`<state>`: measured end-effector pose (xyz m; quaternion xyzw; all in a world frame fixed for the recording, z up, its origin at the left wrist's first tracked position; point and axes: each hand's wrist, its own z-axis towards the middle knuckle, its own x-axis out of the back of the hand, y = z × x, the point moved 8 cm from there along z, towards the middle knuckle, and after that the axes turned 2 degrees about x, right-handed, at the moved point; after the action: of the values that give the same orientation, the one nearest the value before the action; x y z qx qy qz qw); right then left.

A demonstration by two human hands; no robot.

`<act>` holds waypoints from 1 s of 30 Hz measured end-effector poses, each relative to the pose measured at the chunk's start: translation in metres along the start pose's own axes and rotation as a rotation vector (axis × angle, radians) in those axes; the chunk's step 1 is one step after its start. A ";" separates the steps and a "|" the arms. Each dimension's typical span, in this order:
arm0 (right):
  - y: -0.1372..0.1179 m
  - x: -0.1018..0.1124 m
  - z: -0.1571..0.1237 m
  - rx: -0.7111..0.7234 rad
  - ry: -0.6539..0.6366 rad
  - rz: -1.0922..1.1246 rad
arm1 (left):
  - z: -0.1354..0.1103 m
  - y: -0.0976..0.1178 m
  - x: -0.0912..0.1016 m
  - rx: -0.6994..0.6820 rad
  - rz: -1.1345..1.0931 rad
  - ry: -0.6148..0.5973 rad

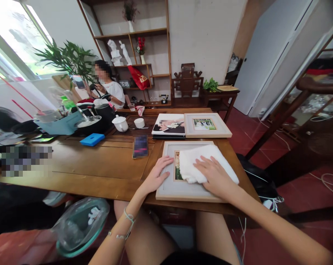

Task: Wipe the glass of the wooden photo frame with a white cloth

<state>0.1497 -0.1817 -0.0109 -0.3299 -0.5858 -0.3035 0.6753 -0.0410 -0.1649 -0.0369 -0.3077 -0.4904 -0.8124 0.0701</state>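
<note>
A light wooden picture frame point(161, 189) lies flat at the table's near edge, with a pale grey mount round a small photo point(177, 167). My left hand point(156, 173) rests on the frame's left side, fingers stretched and apart. A folded white towel point(218, 158) covers the right part of the frame and most of the photo. On top of that towel lies my right hand point(214, 176), palm down with its fingers spread. The rest of the photo is hidden under the cloth.
Beyond the frame are a photo album point(169, 125) and a second framed photo point(224, 129). A phone point(140, 146), blue box point(92, 139), white teapot point(120, 123) and blue basket point(57, 125) stand leftward. A lined bin point(80, 224) sits below. A person point(115, 90) sits across.
</note>
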 end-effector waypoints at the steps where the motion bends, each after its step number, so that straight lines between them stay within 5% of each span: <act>1: -0.009 0.001 -0.008 0.029 -0.011 0.027 | 0.001 -0.002 0.000 0.002 -0.001 0.001; 5: -0.013 0.010 -0.017 0.058 -0.015 0.068 | 0.008 -0.010 0.001 0.047 0.022 -0.016; 13: 0.065 0.020 0.045 -0.121 0.182 -0.149 | 0.014 -0.018 0.000 0.031 0.123 -0.018; 16: 0.047 0.010 0.042 -0.022 0.127 -0.081 | 0.010 -0.016 -0.002 0.011 0.111 -0.003; 24: -0.060 0.013 -0.031 0.283 -0.065 0.228 | 0.009 -0.010 -0.003 -0.053 0.125 0.041; 26: -0.052 0.013 -0.028 0.267 -0.036 0.187 | 0.009 -0.012 -0.003 -0.052 0.127 0.036; 30: 0.011 0.010 0.007 0.054 0.071 -0.019 | 0.010 -0.014 -0.002 -0.033 0.140 0.015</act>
<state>0.1557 -0.1696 -0.0009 -0.2948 -0.5724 -0.3054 0.7015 -0.0404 -0.1496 -0.0449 -0.3361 -0.4536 -0.8158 0.1254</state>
